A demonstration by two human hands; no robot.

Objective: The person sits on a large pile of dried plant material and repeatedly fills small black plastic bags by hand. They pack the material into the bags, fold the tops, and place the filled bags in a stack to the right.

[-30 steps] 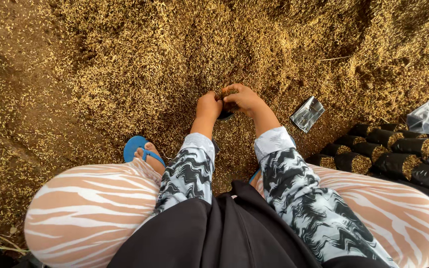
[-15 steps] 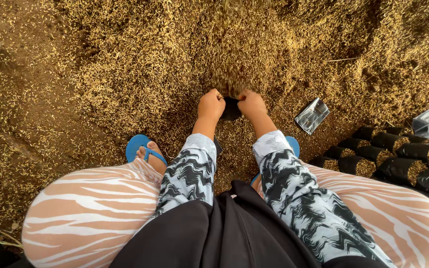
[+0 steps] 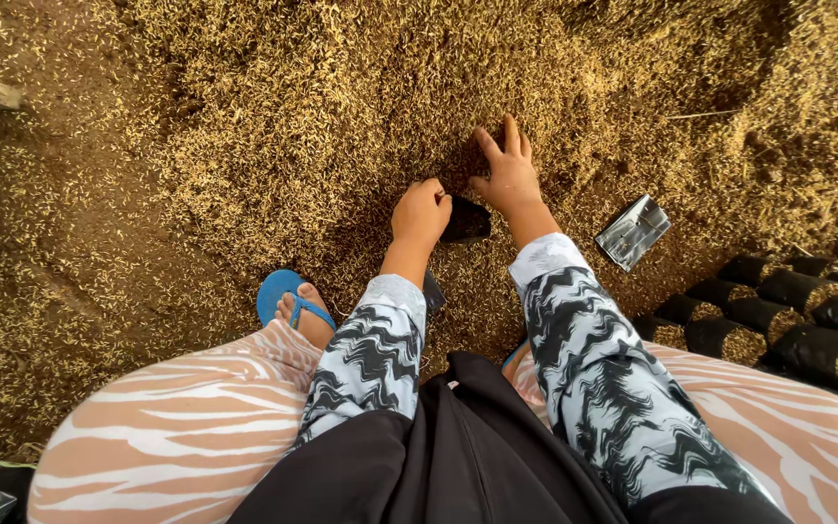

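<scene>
now | left hand (image 3: 421, 214) grips black bag (image 3: 465, 221) | right hand (image 3: 506, 175) spread on husk pile (image 3: 341, 116)

My left hand (image 3: 421, 213) grips the rim of a small black bag (image 3: 465, 221) sitting in the rice husk heap (image 3: 341, 107). My right hand (image 3: 506, 175) presses open-fingered into the husks just beyond it. Filled black bags (image 3: 778, 325) lie in rows to my right, near a flat stack of empty bags (image 3: 634, 231).

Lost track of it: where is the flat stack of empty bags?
In the head view, the flat stack lies on the husks, right of the right hand.
</scene>
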